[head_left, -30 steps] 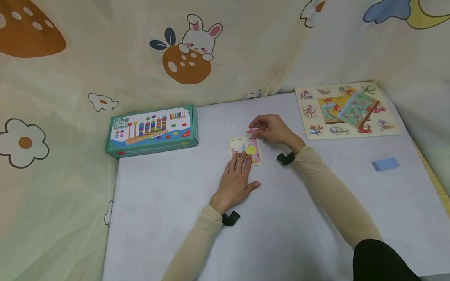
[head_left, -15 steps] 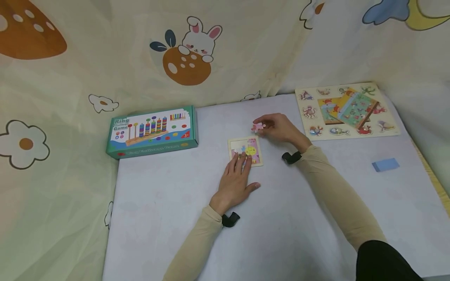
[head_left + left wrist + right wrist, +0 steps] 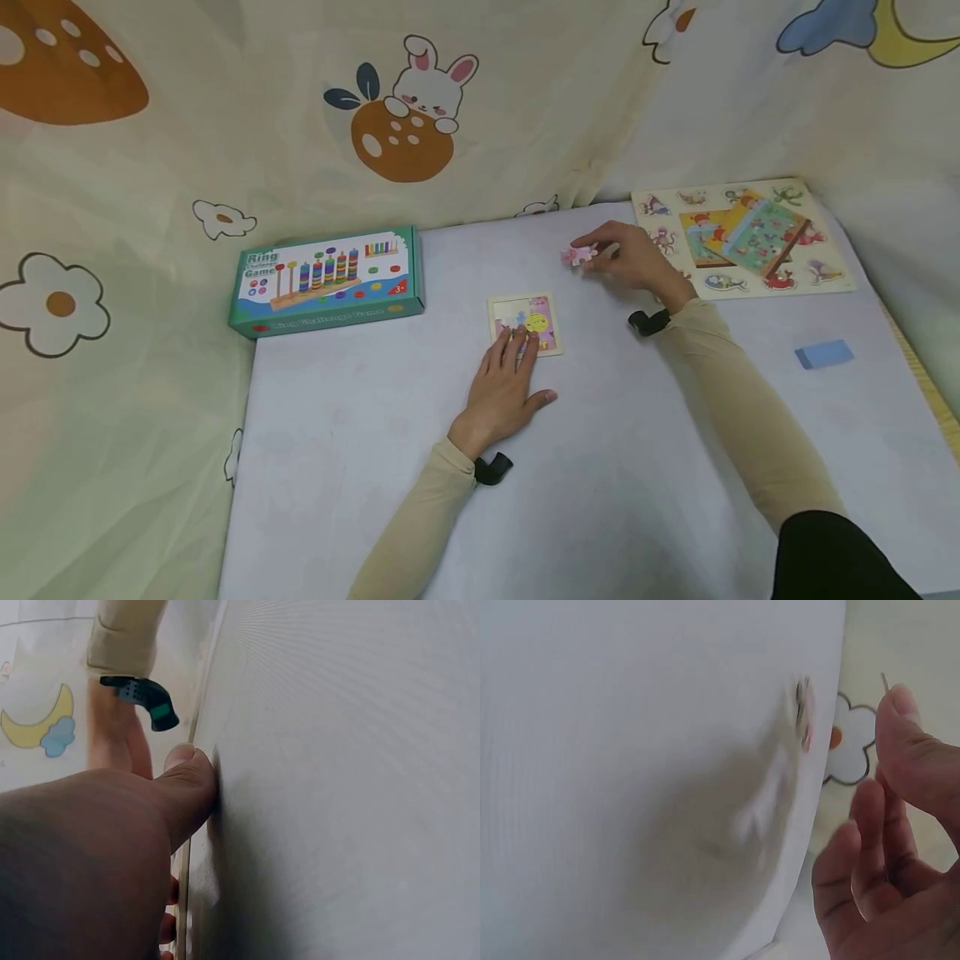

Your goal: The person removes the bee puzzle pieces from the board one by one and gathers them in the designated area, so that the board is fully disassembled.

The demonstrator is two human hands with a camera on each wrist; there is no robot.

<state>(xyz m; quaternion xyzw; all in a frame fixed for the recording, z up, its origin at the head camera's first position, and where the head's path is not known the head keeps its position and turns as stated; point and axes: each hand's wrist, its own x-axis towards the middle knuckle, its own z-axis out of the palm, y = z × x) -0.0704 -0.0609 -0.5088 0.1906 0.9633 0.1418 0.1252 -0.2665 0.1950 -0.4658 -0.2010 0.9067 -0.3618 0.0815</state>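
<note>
A small square jigsaw puzzle in a pale wooden tray, printed in pink with a yellow round shape, lies mid-table. My left hand rests flat on its near part, fingers straight and covering the lower left of the picture; the thumb is spread on the table in the left wrist view. To the puzzle's upper right, my right hand pinches a pink jigsaw piece. Only the thin edge of this piece shows at the thumb in the right wrist view. Beyond, a blurred pink-and-white patch shows at the table surface.
A green ring-game box stands at the back left. At the back right, a board with sea-animal pictures bears several colourful cards or small boards. A blue block lies at the right. A printed cloth hangs behind the table.
My right hand has lifted away from the puzzle's top edge and moved right and back with the pink jigsaw piece. The left hand has stayed on the puzzle.
</note>
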